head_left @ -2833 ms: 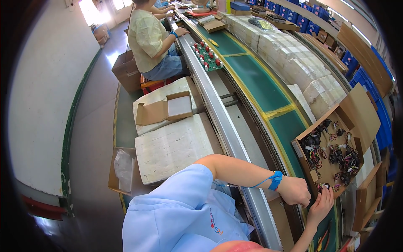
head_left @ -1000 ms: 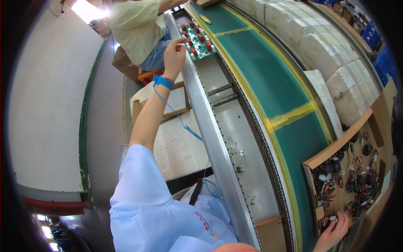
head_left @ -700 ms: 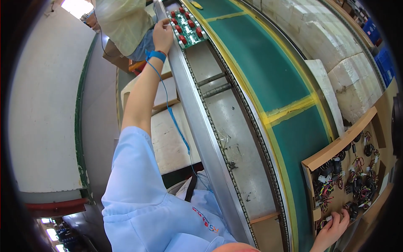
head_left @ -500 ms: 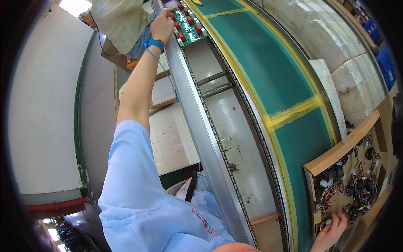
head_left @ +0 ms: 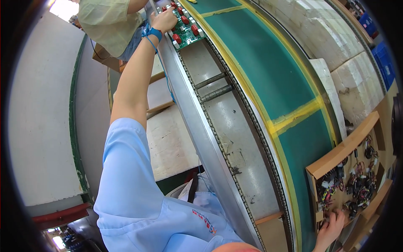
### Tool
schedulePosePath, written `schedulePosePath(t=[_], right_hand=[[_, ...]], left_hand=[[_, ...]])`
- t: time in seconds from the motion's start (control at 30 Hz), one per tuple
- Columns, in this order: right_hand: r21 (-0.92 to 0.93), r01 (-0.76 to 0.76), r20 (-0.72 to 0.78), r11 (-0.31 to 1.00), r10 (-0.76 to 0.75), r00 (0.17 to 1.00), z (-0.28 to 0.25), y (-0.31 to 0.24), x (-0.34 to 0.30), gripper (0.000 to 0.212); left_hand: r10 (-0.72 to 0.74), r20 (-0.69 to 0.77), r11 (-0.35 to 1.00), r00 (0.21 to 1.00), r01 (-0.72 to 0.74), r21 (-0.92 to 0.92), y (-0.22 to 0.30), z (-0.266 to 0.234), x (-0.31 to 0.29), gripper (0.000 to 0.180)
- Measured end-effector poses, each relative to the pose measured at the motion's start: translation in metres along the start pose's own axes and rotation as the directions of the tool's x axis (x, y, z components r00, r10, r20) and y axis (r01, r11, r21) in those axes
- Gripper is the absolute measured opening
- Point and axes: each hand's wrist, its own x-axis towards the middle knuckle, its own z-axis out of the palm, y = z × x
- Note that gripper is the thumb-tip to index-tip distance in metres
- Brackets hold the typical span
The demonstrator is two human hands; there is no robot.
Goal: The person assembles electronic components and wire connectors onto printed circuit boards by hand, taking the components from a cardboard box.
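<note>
At the far end of the rail track, my left hand (head_left: 164, 20) lies over the near-left part of a green circuit board (head_left: 188, 37). Its thumb and index finger are apart, the index tip by a red block-shaped component (head_left: 173, 6); the other fingertips are hard to see. The board, with several red and white components, spans the two chain rails. At the lower right, my right hand (head_left: 331, 229) reaches into a cardboard box (head_left: 342, 148) of black parts with coloured wires (head_left: 357, 185). Its fingers are bent and apart among the parts, tips partly hidden.
A metal rail (head_left: 201, 134) runs along the track's left side. To the right lies a green belt (head_left: 268, 63) edged with yellow tape. White foam blocks (head_left: 336, 38) line its far side. Another person's pale yellow garment (head_left: 105, 25) and forearm (head_left: 136, 5) are at upper left.
My left hand has shifted slightly, its index finger now stretched over the board. The other person's forearm has come into view. My right hand has moved slightly within the box.
</note>
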Motion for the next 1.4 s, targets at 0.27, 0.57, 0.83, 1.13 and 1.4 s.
schedulePosePath(t=[0.27,0.57,0.83,1.13,1.4], right_hand=[[0.034,0.027,-0.482,0.999,-0.007,0.876,0.022,0.001,0.025,0.028],[0.97,0.187,-0.242,0.156,0.552,0.798,-0.018,0.022,0.004,0.022],[0.71,0.321,-0.308,-0.627,0.133,0.942,-0.016,0.002,-0.045,0.03],[0.982,0.186,-0.183,-0.031,0.079,0.98,-0.027,-0.03,-0.073,0.022],[0.624,0.477,-0.487,0.619,-0.17,0.857,-0.08,-0.101,-0.091,0.024]], left_hand=[[0.4,0.267,0.782,0.877,-0.479,0.399,-0.05,-0.038,-0.03,0.039],[0.533,-0.032,0.844,0.845,-0.534,-0.041,0.098,-0.069,-0.159,0.039],[0.652,-0.049,0.728,0.757,-0.643,-0.236,0.209,-0.166,-0.298,0.035],[0.874,-0.069,0.41,0.482,-0.805,-0.43,0.276,-0.223,-0.399,0.051],[0.938,-0.164,0.194,0.306,-0.854,-0.483,0.318,-0.246,-0.431,0.037]])
